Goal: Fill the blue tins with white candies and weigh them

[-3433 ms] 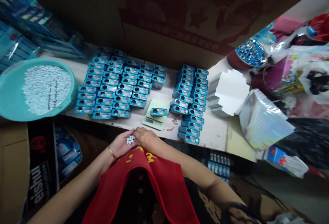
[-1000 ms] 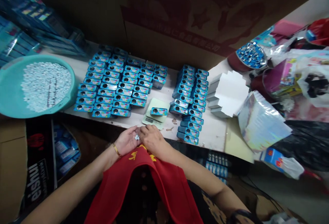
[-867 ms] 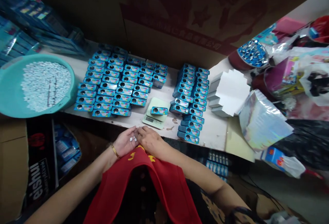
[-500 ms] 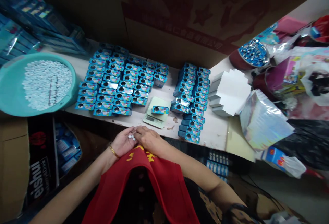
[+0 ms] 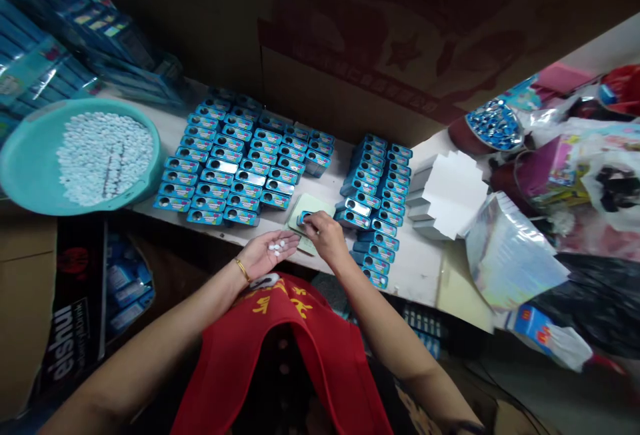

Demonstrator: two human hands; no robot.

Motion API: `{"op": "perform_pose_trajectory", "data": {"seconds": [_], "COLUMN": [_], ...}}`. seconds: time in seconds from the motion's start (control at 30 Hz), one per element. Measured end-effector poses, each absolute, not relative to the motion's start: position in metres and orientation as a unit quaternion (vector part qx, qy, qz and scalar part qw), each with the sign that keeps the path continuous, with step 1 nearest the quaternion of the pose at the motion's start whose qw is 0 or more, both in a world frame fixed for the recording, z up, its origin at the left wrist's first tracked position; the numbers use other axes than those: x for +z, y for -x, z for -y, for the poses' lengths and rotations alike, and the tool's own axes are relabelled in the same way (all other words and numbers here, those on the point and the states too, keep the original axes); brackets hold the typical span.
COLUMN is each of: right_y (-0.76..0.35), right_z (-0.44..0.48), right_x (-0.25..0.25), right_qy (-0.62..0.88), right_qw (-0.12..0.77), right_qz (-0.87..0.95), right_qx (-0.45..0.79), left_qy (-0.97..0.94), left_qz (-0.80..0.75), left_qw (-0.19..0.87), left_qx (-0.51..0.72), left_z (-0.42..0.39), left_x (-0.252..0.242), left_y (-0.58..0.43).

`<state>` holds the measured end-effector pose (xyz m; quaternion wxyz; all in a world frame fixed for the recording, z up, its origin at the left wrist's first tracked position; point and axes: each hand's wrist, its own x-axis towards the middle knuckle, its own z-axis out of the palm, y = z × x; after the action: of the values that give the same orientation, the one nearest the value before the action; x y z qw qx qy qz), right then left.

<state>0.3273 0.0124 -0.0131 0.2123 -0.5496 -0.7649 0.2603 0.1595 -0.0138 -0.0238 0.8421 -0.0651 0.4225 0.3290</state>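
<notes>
My left hand (image 5: 267, 253) is cupped palm up at the table's front edge, holding a few white tablets (image 5: 277, 246). My right hand (image 5: 324, 234) reaches over the small pale green scale (image 5: 310, 206), fingertips pinched at the blue tin (image 5: 303, 217) that sits on it. What the fingertips hold is hidden. Rows of the same blue tins (image 5: 239, 162) lie left of the scale, and a second stack of blue tins (image 5: 376, 185) lies to its right.
A teal basin (image 5: 30, 167) full of white tablets stands at the table's left end. White stepped cartons (image 5: 447, 188) and a shiny foil pack (image 5: 507, 250) lie to the right, with bags and clutter beyond. A large cardboard box (image 5: 350, 55) backs the table.
My right hand left the left palm and moved forward to the tin on the scale. The left hand has shifted slightly forward, with fewer tablets than 3.4 s ago.
</notes>
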Motion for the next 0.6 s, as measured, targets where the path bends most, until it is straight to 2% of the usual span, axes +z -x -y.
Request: {"op": "perform_pose_trajectory", "data": {"seconds": [0.1, 0.17, 0.4, 0.6], "right_y": [-0.331, -0.332, -0.339, -0.36], "right_z": [-0.024, -0.028, -0.028, -0.018], "right_x": [-0.019, -0.023, -0.028, -0.025], "right_qy": [0.577, 0.581, 0.593, 0.622], "right_qw": [0.181, 0.19, 0.257, 0.367], "right_qz": [0.76, 0.753, 0.712, 0.63], "right_qx": [0.239, 0.243, 0.273, 0.284], "left_qy": [0.067, 0.068, 0.082, 0.099], "left_qz": [-0.441, -0.442, -0.444, -0.461], "left_qw": [0.829, 0.825, 0.813, 0.792], "left_qx": [0.337, 0.345, 0.368, 0.388], "left_z": [0.018, 0.022, 0.028, 0.032], "left_x": [-0.024, -0.024, -0.023, -0.022], "left_y": [-0.153, -0.149, -0.137, -0.122]}}
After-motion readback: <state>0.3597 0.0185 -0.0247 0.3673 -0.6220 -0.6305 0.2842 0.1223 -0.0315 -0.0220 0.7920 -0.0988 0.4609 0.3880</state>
